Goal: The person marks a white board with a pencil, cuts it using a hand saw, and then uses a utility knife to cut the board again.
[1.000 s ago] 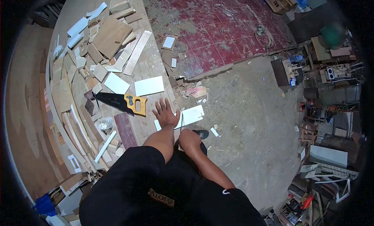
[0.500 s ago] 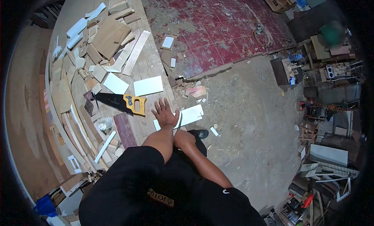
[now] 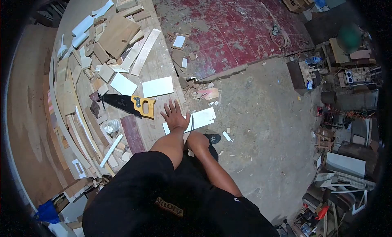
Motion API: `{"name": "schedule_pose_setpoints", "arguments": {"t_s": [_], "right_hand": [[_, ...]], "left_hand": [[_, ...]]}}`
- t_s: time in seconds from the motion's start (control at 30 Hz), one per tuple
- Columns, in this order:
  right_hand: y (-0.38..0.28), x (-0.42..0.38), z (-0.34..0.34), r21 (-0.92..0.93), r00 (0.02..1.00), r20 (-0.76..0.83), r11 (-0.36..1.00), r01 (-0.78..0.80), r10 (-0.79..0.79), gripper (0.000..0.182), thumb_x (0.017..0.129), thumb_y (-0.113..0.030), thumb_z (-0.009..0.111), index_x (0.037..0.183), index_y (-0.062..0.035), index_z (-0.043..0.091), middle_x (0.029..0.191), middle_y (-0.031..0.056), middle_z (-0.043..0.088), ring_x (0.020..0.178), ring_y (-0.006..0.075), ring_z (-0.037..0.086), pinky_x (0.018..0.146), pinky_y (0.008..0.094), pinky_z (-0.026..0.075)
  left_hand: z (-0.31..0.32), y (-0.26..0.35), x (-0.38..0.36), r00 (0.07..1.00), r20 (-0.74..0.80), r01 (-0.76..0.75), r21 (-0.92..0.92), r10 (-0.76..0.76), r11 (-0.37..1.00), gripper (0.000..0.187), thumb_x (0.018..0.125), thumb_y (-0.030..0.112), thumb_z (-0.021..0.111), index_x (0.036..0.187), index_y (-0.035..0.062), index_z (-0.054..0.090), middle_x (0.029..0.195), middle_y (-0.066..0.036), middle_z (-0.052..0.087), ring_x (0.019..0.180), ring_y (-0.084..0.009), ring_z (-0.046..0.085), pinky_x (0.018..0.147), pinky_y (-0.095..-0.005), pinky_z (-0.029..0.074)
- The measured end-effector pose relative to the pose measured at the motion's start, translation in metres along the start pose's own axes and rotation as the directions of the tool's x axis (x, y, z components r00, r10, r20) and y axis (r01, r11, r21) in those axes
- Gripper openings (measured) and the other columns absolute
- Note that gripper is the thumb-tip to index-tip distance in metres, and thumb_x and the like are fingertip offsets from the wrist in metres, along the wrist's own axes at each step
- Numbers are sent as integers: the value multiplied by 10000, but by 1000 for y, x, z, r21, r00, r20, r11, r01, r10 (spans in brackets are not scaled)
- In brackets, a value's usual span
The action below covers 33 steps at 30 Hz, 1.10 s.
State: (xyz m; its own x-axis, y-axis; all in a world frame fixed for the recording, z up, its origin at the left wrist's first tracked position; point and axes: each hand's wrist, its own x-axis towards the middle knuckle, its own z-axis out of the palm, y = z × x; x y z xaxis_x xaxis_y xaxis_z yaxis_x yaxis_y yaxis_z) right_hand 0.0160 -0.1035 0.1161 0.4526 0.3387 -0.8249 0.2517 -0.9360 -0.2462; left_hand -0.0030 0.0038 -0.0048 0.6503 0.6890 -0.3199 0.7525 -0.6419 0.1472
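My left hand (image 3: 177,119) lies flat with spread fingers, pressing on a narrow white board (image 3: 202,119). That board reaches past the workbench edge and has a notch at its far right end. My right hand (image 3: 197,141) is closed at the near side of the board, around the grip of a saw, which the hand hides. Only the saw's thin dark blade (image 3: 192,124) shows, nearly edge-on, across the board just right of my left hand. A second handsaw (image 3: 130,105), with a yellow and black handle, rests on the bench beyond my left fingers.
White panels (image 3: 157,87) and a heap of wood offcuts (image 3: 118,37) cover much of the workbench (image 3: 163,57). A clear plastic item (image 3: 111,126) stands at the left. Scraps (image 3: 227,136) lie on the concrete floor, near my shoe (image 3: 214,138). Clutter lines the right side.
The whole view has shifted slightly. My right hand has moved a little away from my body with the saw, while my left hand stays flat on the board.
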Motion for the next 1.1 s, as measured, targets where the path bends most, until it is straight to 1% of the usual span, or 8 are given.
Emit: {"name": "schedule_pose_setpoints", "arguments": {"t_s": [0.13, 0.2, 0.4, 0.53, 0.6, 0.73, 0.87, 1.1], "right_hand": [[12, -7, 13, 26, 993, -111, 999, 31, -28, 252, 898, -141, 544, 979, -11, 744, 1065, 232, 718, 999, 407, 703, 817, 480, 569], [17, -11, 14, 87, 977, -200, 995, -56, 73, 249, 895, -140, 554, 997, -11, 740, 1047, 240, 719, 987, 415, 705, 812, 479, 572], [10, -10, 6, 20, 998, -40, 999, -51, 52, 267, 907, -159, 551, 1037, 12, 710, 1082, 253, 706, 1017, 409, 696, 854, 481, 558], [24, 31, 17, 17, 997, -76, 1000, -16, 18, 269, 902, -170, 566, 1042, 16, 703, 1089, 258, 701, 1037, 399, 693, 880, 479, 549], [38, 44, 16, 38, 975, -217, 998, -44, 51, 266, 905, -167, 538, 1038, 4, 693, 1076, 246, 705, 1021, 402, 689, 868, 509, 542], [39, 48, 31, 23, 951, -311, 1000, 8, 0, 283, 917, -186, 515, 1055, 16, 657, 1042, 251, 703, 997, 423, 684, 862, 524, 536], [36, 46, 17, 63, 951, -308, 997, 41, -20, 289, 914, -185, 524, 1050, 23, 671, 1045, 259, 702, 997, 428, 682, 867, 533, 532], [11, 40, -22, -40, 995, -92, 999, 28, -32, 256, 846, -105, 590, 1020, 23, 727, 1093, 269, 697, 1034, 412, 688, 882, 479, 549]], "left_hand": [[0, 1, -1, 1000, -11, -9, 10, 9, 1000, 894, 893, 564, 498, 1591, 100, 186, 1664, -150, 93, 1526, -400, 43, 1180, -657, 57], [-2, 3, -2, 1000, 10, -6, 8, 6, 1000, 899, 892, 566, 497, 1593, 101, 178, 1666, -149, 85, 1527, -399, 36, 1180, -658, 55], [-7, 4, 2, 998, 66, 14, 22, -16, 1000, 926, 886, 553, 514, 1599, 100, 137, 1667, -150, 71, 1529, -398, 25, 1181, -657, 57], [-6, 4, 0, 997, 74, 24, 39, -27, 999, 921, 887, 572, 500, 1605, 122, 138, 1672, -130, 67, 1534, -379, 23, 1175, -668, 54], [-9, 4, -2, 996, 81, 31, 39, -34, 999, 920, 887, 573, 499, 1606, 128, 136, 1674, -123, 62, 1535, -375, 19, 1173, -671, 52], [-11, 5, -2, 993, 107, 41, 48, -46, 998, 918, 887, 580, 495, 1608, 142, 131, 1679, -102, 38, 1538, -364, 4, 1166, -682, 61], [-14, 4, -3, 996, 84, 39, 60, -44, 997, 915, 895, 583, 482, 1609, 142, 116, 1682, -94, 17, 1539, -359, -11, 1151, -706, 74], [-19, 1, -9, 991, 131, 19, 47, -25, 999, 916, 908, 589, 459, 1609, 131, 87, 1681, -107, -21, 1537, -372, -46, 1062, -814, 102]]}}
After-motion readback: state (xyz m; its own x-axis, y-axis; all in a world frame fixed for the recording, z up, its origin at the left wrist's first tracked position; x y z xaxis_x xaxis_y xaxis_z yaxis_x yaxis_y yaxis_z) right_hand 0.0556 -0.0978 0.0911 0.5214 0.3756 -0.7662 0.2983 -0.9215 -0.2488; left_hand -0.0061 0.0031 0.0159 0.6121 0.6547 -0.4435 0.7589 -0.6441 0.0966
